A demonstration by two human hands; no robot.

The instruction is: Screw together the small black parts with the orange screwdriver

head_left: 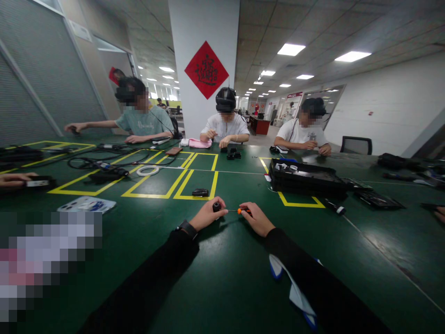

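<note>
Looking along the green table [222,278] from the left, I first see a co-worker's hand [15,180] at the edge, by a black device [41,182]. A pale, patterned flat item [86,204] lies nearer this side. Further in come the dark cables [104,163], then a white coil [148,171] and a short dark cylinder [200,192] within the yellow tape.

Next is the work itself, over the bare stretch in the middle. The wearer's left hand [206,215] is closed narrowly around a small dark piece [216,207], whose round end pokes up beside the thumb. Just to its right, the right hand [257,219] grips the orange-and-black handle of a screwdriver [239,211] — its thin shaft points left, straight at the left fingers. Whether the tip sits in the piece or only beside it, I cannot tell; the fingers cover that spot.

To my eye the step in hand is bringing tool and part together, end to end. The next move would seem to call for a steady left pinch, the shaft kept in line, and a light turn of the handle once the tip is seated — a tilt could let it slip.

Beyond the right hand stand a black tray [306,178] and a dark tube [335,207]; a blue-and-white item [299,294] shows from under the right sleeve.
</note>
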